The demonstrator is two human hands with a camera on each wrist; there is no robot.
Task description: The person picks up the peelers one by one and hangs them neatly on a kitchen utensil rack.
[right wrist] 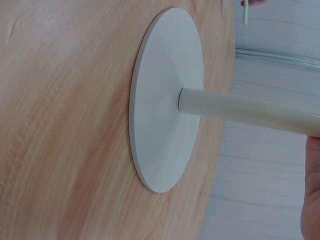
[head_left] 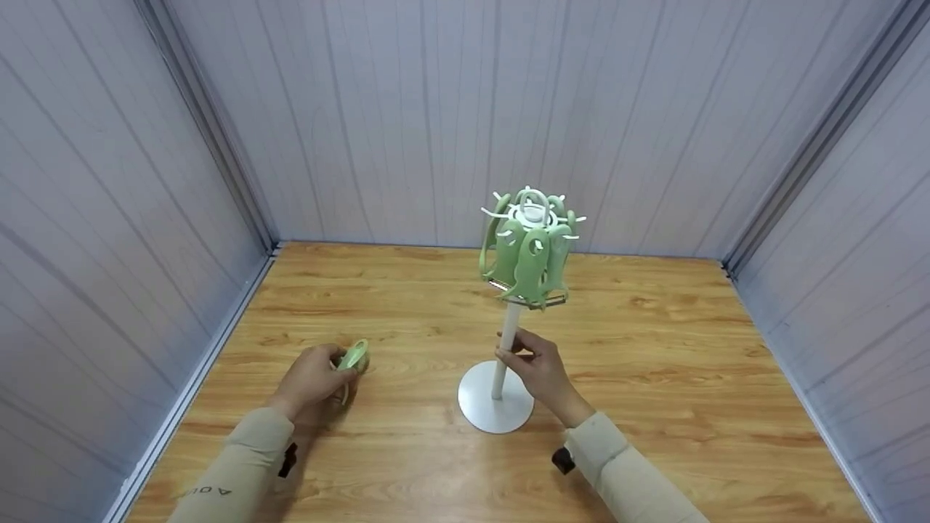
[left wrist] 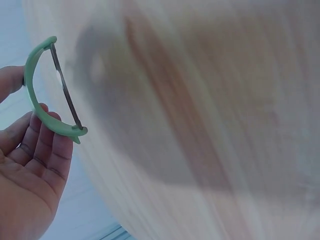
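Observation:
On the left side of the table, my left hand (head_left: pixel 314 379) pinches a light green Y-shaped peeler (head_left: pixel 354 354) between thumb and fingers. The left wrist view shows its curved green head (left wrist: pixel 31 85) with a thin metal blade (left wrist: pixel 66 90) across it, raised above the wood. My right hand (head_left: pixel 546 370) grips the white pole of a stand (head_left: pixel 511 323) at about its lower half. Several matching green peelers (head_left: pixel 532 269) hang from hooks round the top of that stand. Its round white base (right wrist: pixel 155 120) lies flat on the table.
The wood-grain table (head_left: pixel 407 465) is bounded by pale panel walls at the back (head_left: pixel 378 145), left (head_left: pixel 94 240) and right (head_left: pixel 835 218). A small white loop (head_left: pixel 535 196) crowns the stand, and white hook tips stick out around it.

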